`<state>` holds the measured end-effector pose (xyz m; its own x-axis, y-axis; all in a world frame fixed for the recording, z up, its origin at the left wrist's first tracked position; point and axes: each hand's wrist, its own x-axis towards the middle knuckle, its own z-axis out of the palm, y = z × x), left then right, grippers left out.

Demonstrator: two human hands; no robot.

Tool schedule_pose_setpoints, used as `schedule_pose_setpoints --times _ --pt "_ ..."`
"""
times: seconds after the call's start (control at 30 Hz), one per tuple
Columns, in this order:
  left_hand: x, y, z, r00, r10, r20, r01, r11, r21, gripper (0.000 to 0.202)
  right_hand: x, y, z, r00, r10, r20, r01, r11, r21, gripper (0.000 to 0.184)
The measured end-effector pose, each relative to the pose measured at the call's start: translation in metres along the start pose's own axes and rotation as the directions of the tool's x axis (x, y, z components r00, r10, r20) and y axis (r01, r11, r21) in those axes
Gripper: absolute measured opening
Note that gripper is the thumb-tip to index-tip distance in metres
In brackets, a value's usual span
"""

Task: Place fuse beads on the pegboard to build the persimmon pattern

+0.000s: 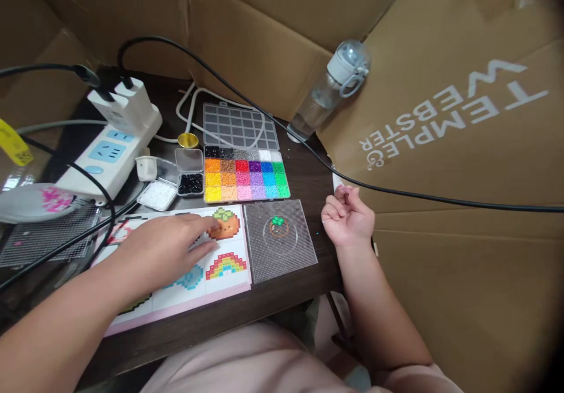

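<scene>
My left hand (pixel 165 249) lies over a printed pattern sheet (pixel 235 284), index finger stretched to an orange fruit picture (pixel 227 225) with a green top, thumb apart. A rainbow picture (pixel 226 265) shows below it. Right of the sheet lies a clear pegboard (pixel 291 261); on it, green beads (pixel 277 221) sit above a brown-orange bead outline (pixel 279 231). My right hand (pixel 348 215) is beside the pegboard at the table's right edge, palm up with fingers curled in; what they hold, if anything, I cannot make out.
A sorted bead box (pixel 247 173) stands behind the sheet, its clear lid (pixel 240 126) folded back. Small boxes hold black beads (pixel 191 183) and white beads (pixel 159 195). A power strip (pixel 108 152), a water bottle (pixel 324 93), a black cable (pixel 211 73) and cardboard walls (pixel 440 175) surround them.
</scene>
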<state>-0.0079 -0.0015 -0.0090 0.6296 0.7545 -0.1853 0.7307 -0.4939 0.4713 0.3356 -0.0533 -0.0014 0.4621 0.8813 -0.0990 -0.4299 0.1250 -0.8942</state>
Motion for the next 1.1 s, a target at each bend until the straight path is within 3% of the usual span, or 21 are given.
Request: schedule_pose_setpoints --times 0.1,0.27,0.37,0.8,1.1 --pt "0.001 0.003 -0.004 0.998 0.017 0.066 -0.021 0.997 0.071 0.035 0.016 0.003 0.019 1.0 0.012 0.026 -0.012 1.0 -0.005 0.014" --pt "0.0 0.006 -0.008 0.997 0.031 0.066 -0.035 0.998 0.053 0.034 0.038 0.021 0.065 0.992 0.104 -0.066 -0.1 0.993 0.061 0.009" --pt "-0.001 0.006 -0.008 0.996 0.033 0.079 -0.037 0.997 0.061 0.034 0.045 0.033 0.082 0.992 0.107 -0.059 -0.103 0.992 0.066 0.013" --pt "0.001 0.004 -0.006 0.993 0.015 0.115 -0.023 0.998 0.063 0.032 0.041 0.051 0.108 0.991 0.133 0.008 -0.133 0.991 0.028 0.023" --pt "0.0 0.004 -0.006 0.993 0.015 0.116 -0.022 0.998 0.06 0.032 0.034 0.062 0.111 0.998 -0.027 0.052 0.036 0.984 -0.173 0.023"
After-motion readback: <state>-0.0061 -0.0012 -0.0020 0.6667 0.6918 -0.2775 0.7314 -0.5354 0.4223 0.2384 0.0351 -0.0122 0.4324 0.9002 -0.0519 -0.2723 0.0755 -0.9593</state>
